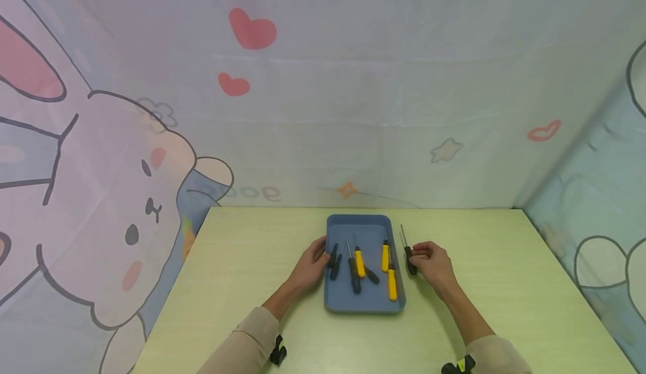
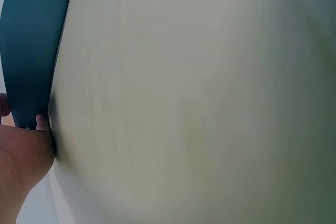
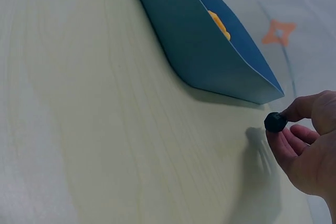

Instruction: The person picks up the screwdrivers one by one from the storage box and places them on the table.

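A blue-grey tray (image 1: 365,305) lies on the table with several screwdrivers inside, some with black handles and some with yellow ones (image 1: 392,284). My left hand (image 1: 309,264) grips the tray's left wall, the thumb over the rim; in the left wrist view, the hand (image 2: 26,153) is at the wall's end, partly cut off. To the right of the tray, my right hand (image 1: 433,264) pinches a screwdriver (image 1: 411,262) by its black handle, the shaft pointing away from me. The right wrist view shows the handle's end (image 3: 275,122) between thumb and fingers, above its shadow.
The pale wooden table (image 1: 252,239) extends on both sides of the tray. Behind it hangs a printed cloth (image 1: 353,138) with hearts and a cartoon rabbit, and another cloth wall (image 1: 595,194) stands at the right.
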Tool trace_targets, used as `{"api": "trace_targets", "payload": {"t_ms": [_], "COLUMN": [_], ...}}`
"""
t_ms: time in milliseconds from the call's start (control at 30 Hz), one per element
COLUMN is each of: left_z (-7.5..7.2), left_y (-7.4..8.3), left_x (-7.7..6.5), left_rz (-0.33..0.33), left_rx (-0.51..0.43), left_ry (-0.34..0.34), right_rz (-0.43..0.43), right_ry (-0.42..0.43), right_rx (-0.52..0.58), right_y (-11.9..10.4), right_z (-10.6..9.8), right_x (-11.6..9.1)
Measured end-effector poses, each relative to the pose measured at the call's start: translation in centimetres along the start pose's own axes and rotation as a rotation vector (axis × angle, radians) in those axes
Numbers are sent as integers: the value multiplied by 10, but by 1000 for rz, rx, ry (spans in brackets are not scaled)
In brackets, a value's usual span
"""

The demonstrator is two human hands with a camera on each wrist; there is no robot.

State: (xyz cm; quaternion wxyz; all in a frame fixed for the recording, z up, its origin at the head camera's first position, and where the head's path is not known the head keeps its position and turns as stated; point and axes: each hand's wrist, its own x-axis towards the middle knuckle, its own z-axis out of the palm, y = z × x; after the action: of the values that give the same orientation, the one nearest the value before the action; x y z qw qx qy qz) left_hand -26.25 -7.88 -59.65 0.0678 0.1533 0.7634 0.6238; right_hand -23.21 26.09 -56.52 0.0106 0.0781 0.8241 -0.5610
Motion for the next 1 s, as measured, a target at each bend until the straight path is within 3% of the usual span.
{"api": "trace_targets", "payload": {"t_ms": [467, 1000], "left_z": [0, 0], "left_y": [-2, -2], "left_x": [1, 1], "left_rz": [2, 2], "left_rx": [-3, 1], "left_ry": [-5, -6], "right_rz": [2, -76], "right_ry": [19, 86], "right_rx": [-71, -211], "right_y": [10, 11], "right_z": [-1, 4], "right_x": [0, -3]}}
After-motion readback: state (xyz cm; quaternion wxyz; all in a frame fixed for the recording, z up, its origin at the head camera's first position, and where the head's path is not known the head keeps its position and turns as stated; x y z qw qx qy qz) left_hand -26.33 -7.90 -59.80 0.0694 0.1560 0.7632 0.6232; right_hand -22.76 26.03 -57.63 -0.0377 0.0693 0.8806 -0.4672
